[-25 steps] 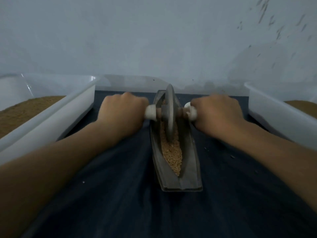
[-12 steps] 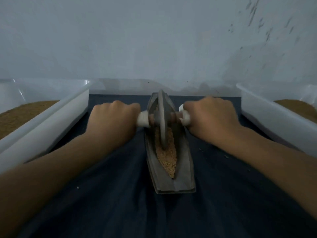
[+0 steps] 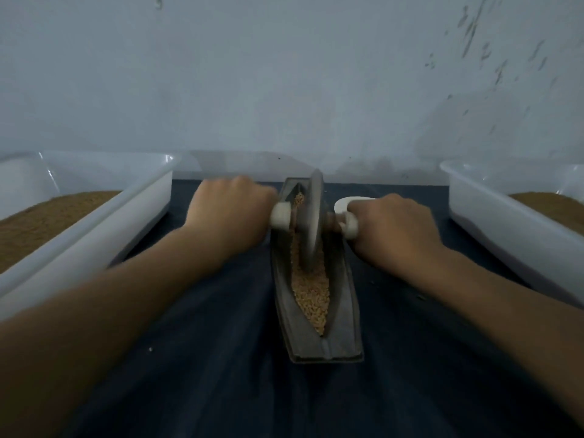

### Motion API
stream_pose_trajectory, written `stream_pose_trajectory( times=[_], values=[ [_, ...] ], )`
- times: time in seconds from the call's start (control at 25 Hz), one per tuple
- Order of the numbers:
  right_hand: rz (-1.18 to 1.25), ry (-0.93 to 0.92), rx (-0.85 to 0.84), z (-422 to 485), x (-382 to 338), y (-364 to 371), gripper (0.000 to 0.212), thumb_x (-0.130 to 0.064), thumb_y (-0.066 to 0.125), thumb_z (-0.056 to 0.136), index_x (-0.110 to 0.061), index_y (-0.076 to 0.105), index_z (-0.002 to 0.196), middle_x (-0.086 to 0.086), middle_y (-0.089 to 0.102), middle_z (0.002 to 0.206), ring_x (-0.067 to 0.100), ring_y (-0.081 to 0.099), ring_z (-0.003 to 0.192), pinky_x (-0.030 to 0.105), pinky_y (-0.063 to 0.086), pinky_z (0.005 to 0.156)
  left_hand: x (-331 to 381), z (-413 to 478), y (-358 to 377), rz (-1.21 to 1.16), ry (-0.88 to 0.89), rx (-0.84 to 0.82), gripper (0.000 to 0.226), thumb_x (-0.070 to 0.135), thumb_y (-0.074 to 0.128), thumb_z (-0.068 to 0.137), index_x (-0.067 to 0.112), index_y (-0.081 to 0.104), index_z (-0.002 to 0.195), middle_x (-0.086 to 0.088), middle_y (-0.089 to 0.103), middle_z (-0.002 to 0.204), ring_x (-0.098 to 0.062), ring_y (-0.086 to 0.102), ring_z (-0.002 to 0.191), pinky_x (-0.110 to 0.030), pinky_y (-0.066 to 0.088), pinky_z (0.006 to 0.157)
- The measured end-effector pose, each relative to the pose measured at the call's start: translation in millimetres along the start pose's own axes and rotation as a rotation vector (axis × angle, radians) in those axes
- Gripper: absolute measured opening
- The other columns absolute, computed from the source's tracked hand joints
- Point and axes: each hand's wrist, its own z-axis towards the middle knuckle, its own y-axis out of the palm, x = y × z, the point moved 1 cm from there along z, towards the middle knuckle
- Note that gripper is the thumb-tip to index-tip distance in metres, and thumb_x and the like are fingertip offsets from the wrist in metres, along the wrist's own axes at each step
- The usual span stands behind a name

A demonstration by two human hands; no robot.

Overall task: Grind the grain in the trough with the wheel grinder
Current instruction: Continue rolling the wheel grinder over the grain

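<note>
A dark grey boat-shaped trough [image 3: 344, 314] lies lengthwise on the dark blue cloth, filled with tan grain [image 3: 311, 294]. The grey wheel grinder [image 3: 311, 222] stands upright in the trough's far half, its rim down in the grain. My left hand [image 3: 230, 213] grips the left handle, whose white collar [image 3: 280, 215] shows beside the wheel. My right hand [image 3: 395, 229] grips the right handle, with its white collar [image 3: 347, 224] showing. The handles themselves are hidden inside my fists.
A white plastic tub [image 3: 94, 229] with brown ground grain stands at the left, and a second white tub [image 3: 505, 226] with brown grain at the right. A pale wall [image 3: 284, 90] rises right behind the trough. A few stray grains lie on the dark blue cloth [image 3: 221, 358].
The wheel and both hands have rolled a little further along the trough, away from me. The view has shifted slightly; the trough now sits a bit right of centre.
</note>
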Motion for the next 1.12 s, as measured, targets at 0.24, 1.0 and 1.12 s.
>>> stream_pose_trajectory(
  times=[0.24, 1.0, 1.12],
  values=[
    [-0.046, -0.030, 0.007, 8, -6, -2, 0.022, -0.037, 0.065, 0.071, -0.029, 0.045, 0.069, -0.012, 0.026, 0.056, 0.012, 0.024, 0.045, 0.021, 0.019, 0.047, 1, -16, 10, 0.024, -0.083, 0.077, 0.014, 0.028, 0.068, 0.073, 0.026, 0.053, 0.076, 0.004, 0.036, 0.055, -0.022, 0.035, 0.043, -0.024, 0.019, 0.045],
    [-0.020, -0.058, -0.064, -4, -3, -15, 0.025, -0.033, 0.070, 0.067, -0.029, 0.045, 0.068, -0.011, 0.034, 0.058, 0.015, 0.040, 0.048, 0.022, 0.022, 0.047, 5, -21, 6, 0.003, -0.044, 0.110, 0.019, 0.030, 0.065, 0.076, 0.026, 0.046, 0.076, 0.000, 0.042, 0.056, -0.026, 0.041, 0.044, -0.024, 0.017, 0.046],
    [-0.025, -0.128, 0.086, -17, 4, -23, 0.028, -0.042, 0.063, 0.049, -0.031, 0.039, 0.059, -0.015, 0.014, 0.052, 0.003, 0.007, 0.044, 0.014, 0.007, 0.050, -2, -38, 8, -0.028, 0.003, 0.161, 0.019, 0.036, 0.059, 0.067, 0.029, 0.041, 0.071, 0.007, 0.032, 0.050, -0.020, 0.022, 0.038, -0.018, 0.007, 0.049]
  ],
)
